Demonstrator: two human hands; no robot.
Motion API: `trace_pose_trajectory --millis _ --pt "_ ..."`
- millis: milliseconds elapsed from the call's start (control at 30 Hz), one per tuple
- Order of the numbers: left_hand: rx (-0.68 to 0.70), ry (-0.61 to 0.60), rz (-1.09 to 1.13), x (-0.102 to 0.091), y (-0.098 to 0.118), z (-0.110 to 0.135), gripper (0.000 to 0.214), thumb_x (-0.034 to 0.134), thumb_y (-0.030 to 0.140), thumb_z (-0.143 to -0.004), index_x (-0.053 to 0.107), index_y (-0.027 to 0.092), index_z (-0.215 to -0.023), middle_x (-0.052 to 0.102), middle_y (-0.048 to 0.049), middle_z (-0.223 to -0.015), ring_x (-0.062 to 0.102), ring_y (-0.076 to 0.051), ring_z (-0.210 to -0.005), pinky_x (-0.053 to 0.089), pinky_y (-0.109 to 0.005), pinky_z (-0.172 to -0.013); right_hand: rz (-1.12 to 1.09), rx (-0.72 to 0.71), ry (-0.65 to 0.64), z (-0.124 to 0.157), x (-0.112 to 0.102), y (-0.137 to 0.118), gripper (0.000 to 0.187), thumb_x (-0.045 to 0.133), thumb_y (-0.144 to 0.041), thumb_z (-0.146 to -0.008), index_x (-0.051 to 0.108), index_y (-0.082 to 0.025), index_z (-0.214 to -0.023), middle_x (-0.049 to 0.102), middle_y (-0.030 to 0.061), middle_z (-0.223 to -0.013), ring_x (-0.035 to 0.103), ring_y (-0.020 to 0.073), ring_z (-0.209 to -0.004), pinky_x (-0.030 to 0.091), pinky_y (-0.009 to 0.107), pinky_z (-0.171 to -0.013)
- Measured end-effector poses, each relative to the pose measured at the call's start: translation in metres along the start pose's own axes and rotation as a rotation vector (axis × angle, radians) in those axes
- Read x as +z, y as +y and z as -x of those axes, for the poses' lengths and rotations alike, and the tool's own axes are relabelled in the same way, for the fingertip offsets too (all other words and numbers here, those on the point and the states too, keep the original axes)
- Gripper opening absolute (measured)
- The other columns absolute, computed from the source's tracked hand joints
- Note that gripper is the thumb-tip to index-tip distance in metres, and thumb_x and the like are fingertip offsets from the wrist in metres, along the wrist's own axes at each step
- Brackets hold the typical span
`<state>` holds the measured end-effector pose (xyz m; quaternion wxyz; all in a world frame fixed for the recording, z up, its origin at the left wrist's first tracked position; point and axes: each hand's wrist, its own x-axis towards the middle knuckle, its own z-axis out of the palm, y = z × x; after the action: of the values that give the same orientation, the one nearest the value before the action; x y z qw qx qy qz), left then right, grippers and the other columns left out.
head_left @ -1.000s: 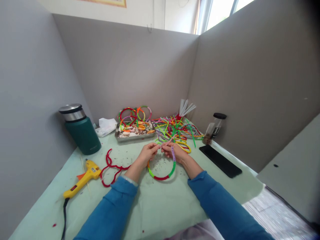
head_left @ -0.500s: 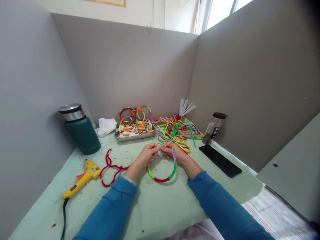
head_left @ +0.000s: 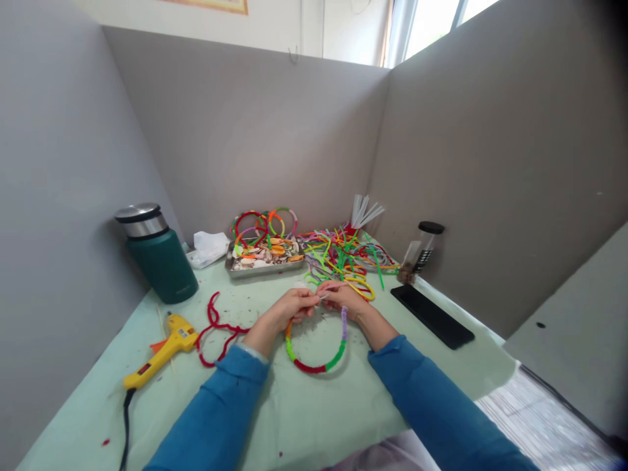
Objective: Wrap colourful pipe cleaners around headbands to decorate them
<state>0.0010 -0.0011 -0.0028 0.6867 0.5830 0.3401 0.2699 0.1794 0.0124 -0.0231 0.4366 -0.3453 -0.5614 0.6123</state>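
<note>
A hoop wrapped in coloured pipe cleaner [head_left: 310,369], with orange, lime, red, green and lilac sections, hangs just below my hands over the table. My left hand [head_left: 293,306] is closed on the hoop near its orange end, fingers pinched at the tip. Facing it, my right hand [head_left: 347,301] is closed on a thin pale pink pipe cleaner [head_left: 324,297] that meets the left fingertips. The lilac end of the hoop rises beside the right wrist. The hoop's upper part is hidden behind the fingers.
Left are a yellow glue gun [head_left: 167,350], red pipe cleaners [head_left: 228,327] and a green bottle [head_left: 161,261]. Behind stand a metal tray [head_left: 267,268] of shells with finished hoops [head_left: 251,229], and a pile of pipe cleaners [head_left: 338,252]. A black phone-like slab [head_left: 432,315] lies right.
The hoop has swung slightly lower and to the left. My left fingers have moved right to the pale pipe cleaner, and its raised free length no longer shows above my right hand.
</note>
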Motion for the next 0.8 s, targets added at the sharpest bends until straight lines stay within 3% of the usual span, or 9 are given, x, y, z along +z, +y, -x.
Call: trace_pose_trajectory --millis 300,533,800 --pt "0.006 0.013 -0.030 -0.0004 -0.0016 -0.0017 0.025 0.061 0.038 -0.072 0.051 0.016 -0.078 0.047 0.0056 -0.052 0.022 -0.001 -0.031 0.010 -0.019 -0.031 -0.036 0.011 0.000 0.0006 -0.0005 -0.0013 0.024 0.076 -0.030 -0.060 0.064 -0.014 -0.072 0.055 -0.0014 -0.058 0.045 0.0071 -0.048 0.032 0.022 -0.047" --pt "-0.002 0.066 -0.052 0.0056 0.0004 -0.0005 0.030 0.065 0.041 -0.067 0.050 0.017 -0.076 0.041 0.0075 -0.050 0.022 -0.001 -0.032 0.009 -0.018 -0.032 -0.077 0.070 0.020 -0.0033 -0.0024 0.0016 0.036 0.066 -0.047 -0.068 0.064 -0.011 -0.066 0.058 0.0024 -0.059 0.045 0.0065 -0.046 0.031 0.021 -0.045" --pt "0.016 0.148 -0.054 0.0063 -0.0027 -0.0037 0.029 0.063 0.042 -0.069 0.048 0.018 -0.075 0.038 0.0079 -0.049 0.021 -0.002 -0.032 0.009 -0.018 -0.032 -0.050 -0.014 0.113 -0.0043 -0.0024 0.0032 0.032 0.071 -0.043 -0.064 0.067 -0.013 -0.075 0.059 0.0028 -0.069 0.047 0.0084 -0.054 0.035 0.022 -0.049"
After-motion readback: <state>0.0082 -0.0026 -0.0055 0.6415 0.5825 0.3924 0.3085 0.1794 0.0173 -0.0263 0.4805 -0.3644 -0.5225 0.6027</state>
